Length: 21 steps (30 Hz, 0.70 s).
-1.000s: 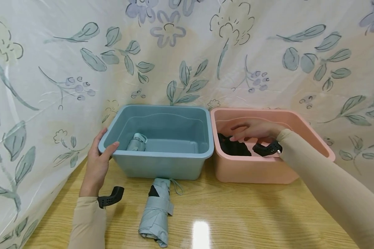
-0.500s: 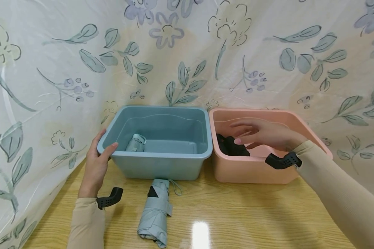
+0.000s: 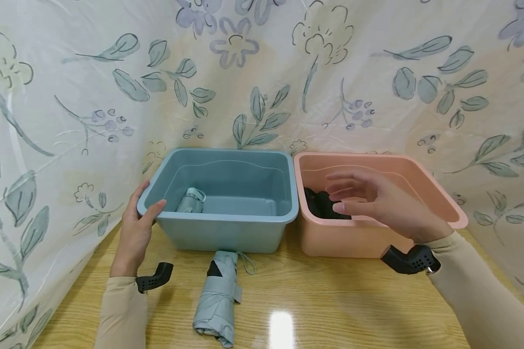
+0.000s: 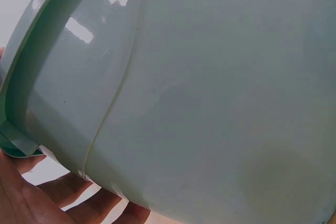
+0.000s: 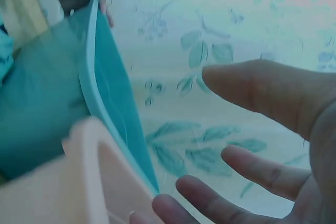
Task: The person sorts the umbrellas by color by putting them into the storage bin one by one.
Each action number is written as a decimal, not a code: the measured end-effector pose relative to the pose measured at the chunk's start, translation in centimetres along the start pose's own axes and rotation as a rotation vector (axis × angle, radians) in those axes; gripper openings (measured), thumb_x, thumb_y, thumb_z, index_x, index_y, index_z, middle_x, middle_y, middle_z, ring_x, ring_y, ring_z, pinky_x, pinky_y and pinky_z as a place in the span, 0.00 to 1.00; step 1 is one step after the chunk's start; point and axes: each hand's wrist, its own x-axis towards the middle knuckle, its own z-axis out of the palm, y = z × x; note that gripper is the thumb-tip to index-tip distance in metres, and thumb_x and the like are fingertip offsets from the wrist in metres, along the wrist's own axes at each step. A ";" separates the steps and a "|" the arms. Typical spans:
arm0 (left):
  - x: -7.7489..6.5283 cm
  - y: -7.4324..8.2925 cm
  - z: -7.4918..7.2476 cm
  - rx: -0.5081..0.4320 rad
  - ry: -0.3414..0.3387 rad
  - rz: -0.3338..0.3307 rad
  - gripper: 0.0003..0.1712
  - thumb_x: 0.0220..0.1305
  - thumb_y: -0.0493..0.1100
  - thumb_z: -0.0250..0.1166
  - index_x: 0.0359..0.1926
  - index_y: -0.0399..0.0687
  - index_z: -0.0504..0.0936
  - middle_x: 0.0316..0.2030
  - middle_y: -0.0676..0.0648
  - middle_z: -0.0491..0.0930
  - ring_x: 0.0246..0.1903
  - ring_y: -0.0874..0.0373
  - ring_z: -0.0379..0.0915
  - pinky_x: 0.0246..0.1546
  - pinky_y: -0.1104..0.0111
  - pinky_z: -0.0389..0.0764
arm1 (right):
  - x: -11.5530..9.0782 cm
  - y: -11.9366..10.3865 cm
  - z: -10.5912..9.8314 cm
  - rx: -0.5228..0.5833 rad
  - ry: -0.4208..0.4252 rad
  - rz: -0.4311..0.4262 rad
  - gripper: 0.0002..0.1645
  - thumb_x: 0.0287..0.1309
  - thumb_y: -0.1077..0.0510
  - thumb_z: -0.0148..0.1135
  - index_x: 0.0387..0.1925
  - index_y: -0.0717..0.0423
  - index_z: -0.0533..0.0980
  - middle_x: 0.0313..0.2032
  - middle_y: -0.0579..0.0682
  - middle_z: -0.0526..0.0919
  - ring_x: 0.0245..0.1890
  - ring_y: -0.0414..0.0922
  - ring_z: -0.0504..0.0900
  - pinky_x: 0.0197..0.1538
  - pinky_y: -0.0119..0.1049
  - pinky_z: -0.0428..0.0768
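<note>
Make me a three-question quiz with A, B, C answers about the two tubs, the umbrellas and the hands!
1. Where does the folded grey-blue umbrella lie?
A. in the pink tub
B. on the table in front of the blue tub
C. in the right hand

2. What colour is the thing inside the pink tub?
A. black
B. yellow
C. red

3. How is the right hand?
A. gripping a tub rim
B. made into a fist
C. open, holding nothing

Answers:
1 B, it rests on the wooden table just before the blue tub.
2 A, a black bundle sits in its left end.
3 C, its fingers are spread above the pink tub; the left hand grips the blue tub.
</note>
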 end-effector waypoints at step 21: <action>-0.1 0.2 0.2 0.024 0.008 0.007 0.41 0.76 0.51 0.57 0.81 0.64 0.47 0.78 0.44 0.48 0.72 0.43 0.48 0.70 0.41 0.55 | -2.8 2.5 8.2 0.321 -0.062 -0.161 0.30 0.63 0.66 0.68 0.66 0.57 0.71 0.58 0.61 0.77 0.57 0.55 0.78 0.55 0.42 0.80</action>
